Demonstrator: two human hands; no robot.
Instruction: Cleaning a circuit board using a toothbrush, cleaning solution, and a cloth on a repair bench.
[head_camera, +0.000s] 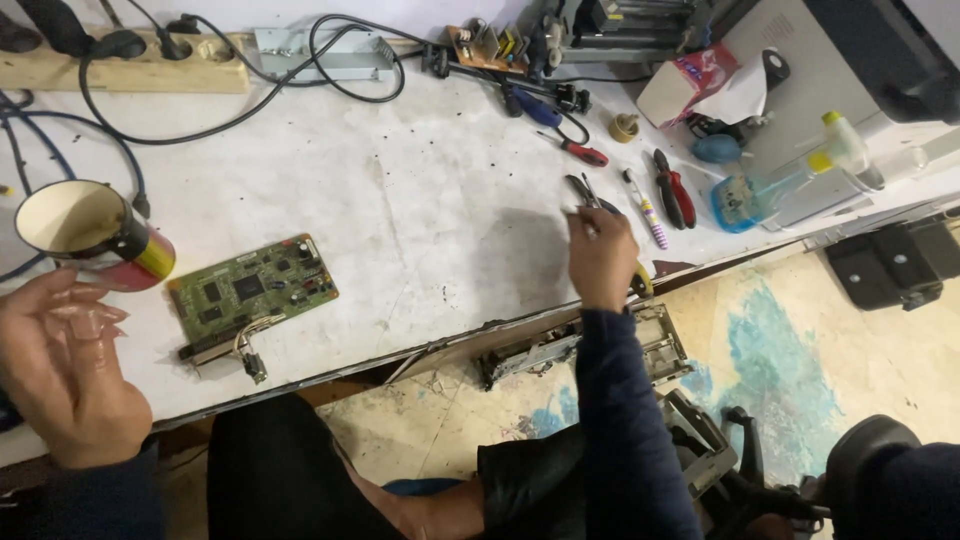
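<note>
Reaching with my right hand (600, 255) for the dark-handled pliers (585, 192) on the white tabletop (420, 200).

My right fingers are bunched together over the near ends of the pliers' handles, apparently pinching them, though my knuckles hide the contact itself; I judge a clean lift needs both handles gathered before raising, since a striped pen-like tool (645, 208) and red-handled cutters (675, 188) lie just beside. My left hand (65, 365) hovers spread and empty near the enamel mug (90, 233), with the green circuit board (250, 290) between my hands, well apart from the pliers. As for packages, a pink-and-white soft pack (690, 85) lies at the far right, and a clear bottle with a yellow cap (835, 150) is tipped over beside a blue-capped container (738, 203).
</note>
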